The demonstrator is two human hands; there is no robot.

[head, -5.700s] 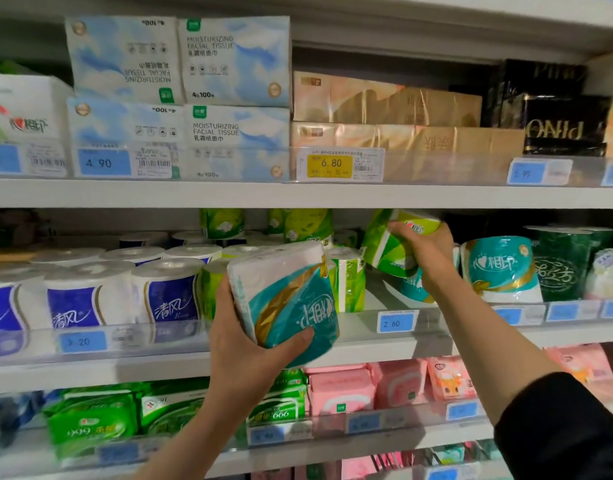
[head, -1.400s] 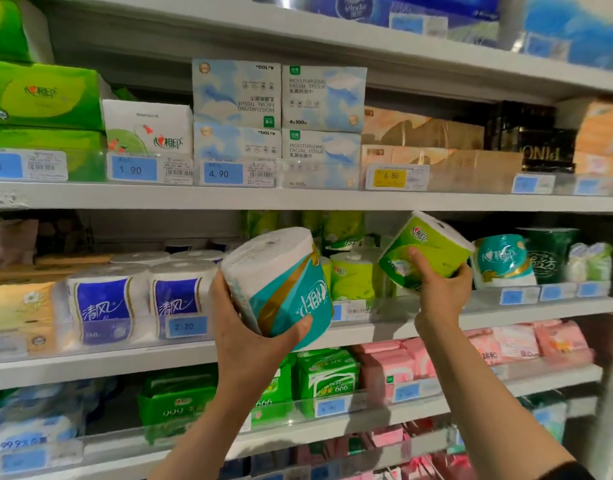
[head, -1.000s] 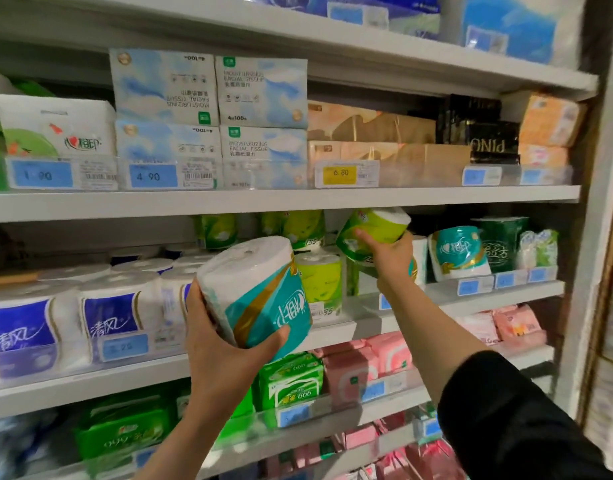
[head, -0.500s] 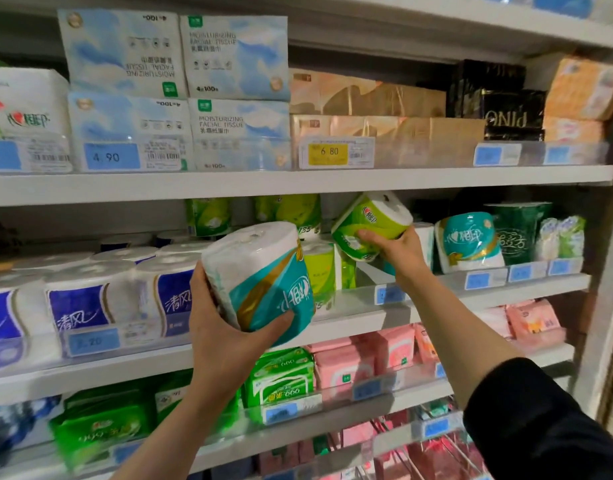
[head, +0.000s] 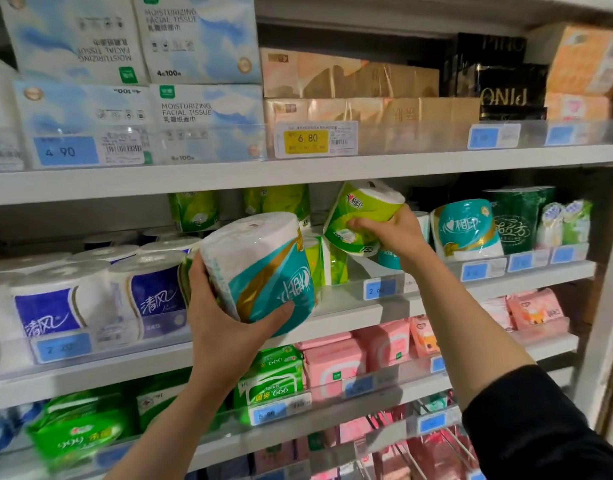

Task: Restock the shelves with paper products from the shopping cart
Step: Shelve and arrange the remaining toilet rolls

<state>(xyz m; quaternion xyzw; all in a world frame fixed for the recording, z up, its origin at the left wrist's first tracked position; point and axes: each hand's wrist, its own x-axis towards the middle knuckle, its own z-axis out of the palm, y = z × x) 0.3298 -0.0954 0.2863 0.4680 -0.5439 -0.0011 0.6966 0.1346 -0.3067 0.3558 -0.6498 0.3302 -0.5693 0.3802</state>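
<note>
Hands each grip one wrapped paper roll at the middle shelf (head: 350, 308).
The left hand (head: 222, 317) cups the teal roll (head: 260, 268) before the shelf edge; the right hand (head: 389, 233), arm outstretched, holds the green roll (head: 362, 216) tilted over the open gap beside the shelved teal roll (head: 466, 228).

The green roll (head: 362, 216) has been carried by the right hand (head: 393, 233) from low at the middle shelf (head: 436, 289) up to just under the shelf above, tilted, white end up-right.
</note>
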